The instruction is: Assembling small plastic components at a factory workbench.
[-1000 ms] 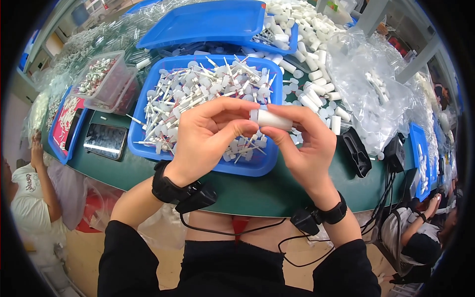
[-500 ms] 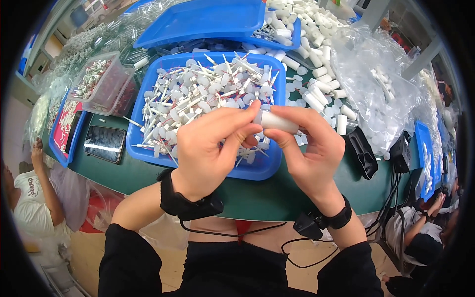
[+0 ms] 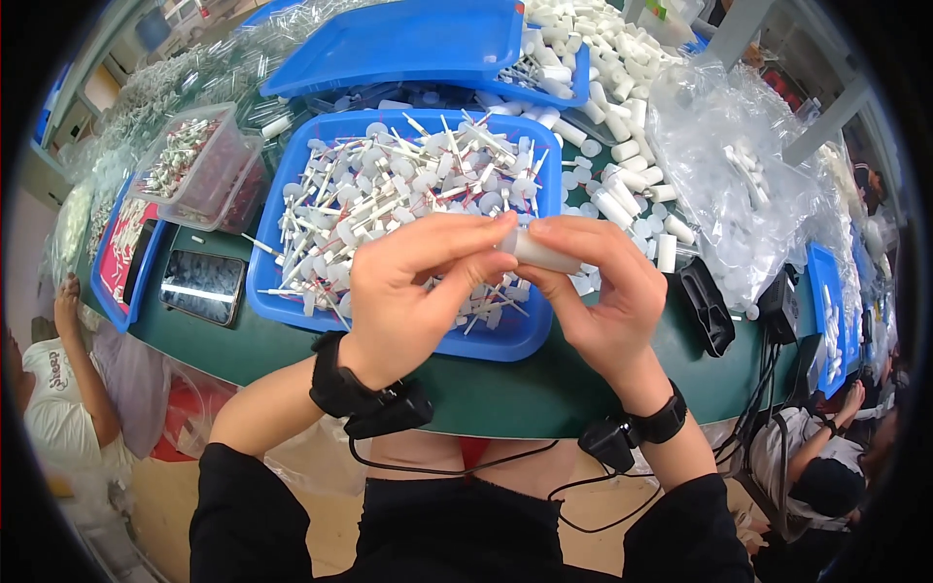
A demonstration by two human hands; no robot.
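Note:
Over the front of a blue tray point(image 3: 498, 347), my two hands meet around a white cylinder point(image 3: 546, 256). My right hand point(image 3: 612, 296) is closed on the cylinder's body, thumb below and fingers above. At its left end sits a translucent cap point(image 3: 509, 242), pinched between the thumb and forefinger of my left hand point(image 3: 413, 287). What lies inside the cylinder is hidden. The tray is heaped with thin white sticks that carry translucent discs and red wires point(image 3: 389, 185).
White cylinders point(image 3: 614, 206) and loose discs lie right of the tray. Left of it are a phone point(image 3: 202, 287) and stacked clear boxes point(image 3: 190, 167). A black case point(image 3: 708, 306) and cables lie to the right. Another blue tray point(image 3: 398, 44) stands behind. Co-workers sit at both sides.
My hands keep their hold on the cylinder and its cap. The cylinder's right end has tilted slightly downward, and my right fingers have shifted left along it.

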